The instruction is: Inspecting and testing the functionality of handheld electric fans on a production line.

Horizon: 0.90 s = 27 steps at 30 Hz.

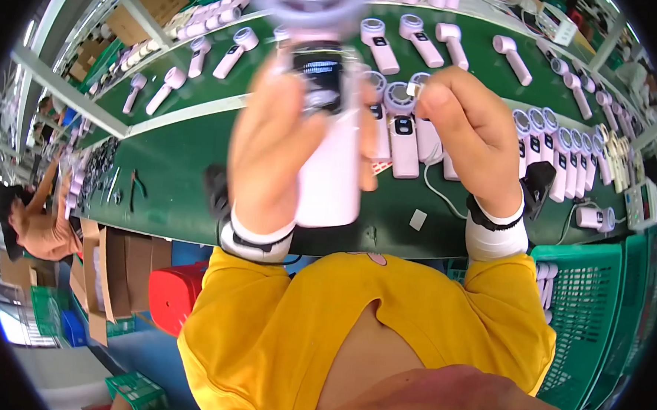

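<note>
My left hand (268,150) is wrapped round a pale pink handheld fan (330,175), raised close to the camera. Its round lilac head is cut off by the top edge, and a dark display panel faces up. My right hand (474,127) is closed in a pinch to the right of the fan. A small pale piece (413,89) shows at its fingertips, too small to make out. Behind and between my hands, several pink fans (404,146) lie side by side on the green bench (174,175).
More fans lie along the far shelf and to the right (561,165). A white cable (441,187) and a small white card (417,219) rest on the bench. Pliers (138,187) lie at left. Green crates (583,315), a red stool (175,293) and a co-worker (42,220) surround me.
</note>
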{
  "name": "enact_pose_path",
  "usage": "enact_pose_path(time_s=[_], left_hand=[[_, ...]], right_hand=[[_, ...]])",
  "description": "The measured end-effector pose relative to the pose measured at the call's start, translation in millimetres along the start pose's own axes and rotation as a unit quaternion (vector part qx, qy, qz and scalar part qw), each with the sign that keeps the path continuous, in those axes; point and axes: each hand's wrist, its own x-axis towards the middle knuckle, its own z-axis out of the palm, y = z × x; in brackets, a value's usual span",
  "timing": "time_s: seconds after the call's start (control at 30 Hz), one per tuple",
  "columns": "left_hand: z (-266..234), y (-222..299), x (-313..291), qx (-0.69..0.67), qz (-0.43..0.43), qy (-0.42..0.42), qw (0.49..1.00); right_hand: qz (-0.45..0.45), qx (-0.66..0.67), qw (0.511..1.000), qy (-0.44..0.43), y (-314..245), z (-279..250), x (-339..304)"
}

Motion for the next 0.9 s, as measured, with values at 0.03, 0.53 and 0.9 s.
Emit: enact_pose_path(time_s=[0.03, 0.53, 0.9], left_hand=[[-3, -1, 8, 0.045, -0.107, -0.03, 0.993], [-16, -23, 18, -0.082, -0.102, -0.217, 0.967], [-9, -28, 17, 0.281, 0.1, -0.163, 0.94]], right_hand=[[0.01, 0.029, 0.999, -0.019, -2, 1, 1], [-0.009, -0.058, 0.994, -0.097, -6, -17, 1], [-0.009, -0.079, 0.995, -0.066, -2, -11, 5]])
